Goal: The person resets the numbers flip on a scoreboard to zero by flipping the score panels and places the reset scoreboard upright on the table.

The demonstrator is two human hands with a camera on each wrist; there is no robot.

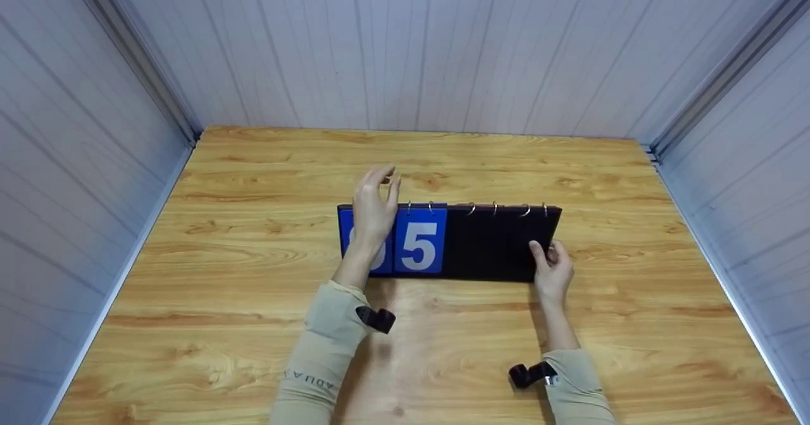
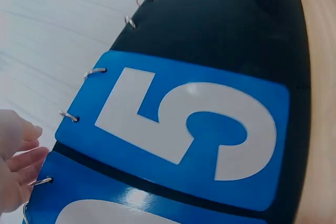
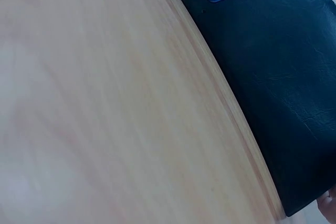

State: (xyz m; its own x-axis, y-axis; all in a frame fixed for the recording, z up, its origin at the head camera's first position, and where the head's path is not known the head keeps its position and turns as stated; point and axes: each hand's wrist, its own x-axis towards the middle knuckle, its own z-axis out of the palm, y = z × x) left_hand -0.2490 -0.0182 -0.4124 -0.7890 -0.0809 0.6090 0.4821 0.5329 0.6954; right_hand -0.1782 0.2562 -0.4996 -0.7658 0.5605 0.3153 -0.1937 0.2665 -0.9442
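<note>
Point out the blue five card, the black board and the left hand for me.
blue five card [image 1: 419, 238], head view, on the white digit.
black board [image 1: 493, 241], head view, on its bare black face.
left hand [image 1: 373, 213], head view, on the back of the hand.

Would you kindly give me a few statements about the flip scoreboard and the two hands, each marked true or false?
1. The blue card in plain view shows a white 5. True.
2. The right half of the scoreboard shows red number cards. False: that half is bare black, with empty metal rings along its top.
3. The left hand is raised at the scoreboard's top edge, over the leftmost blue card. True.
4. The right hand lies flat on the table, away from the board. False: it touches the board's lower right corner.
5. The scoreboard stands on a wooden table. True.
</note>
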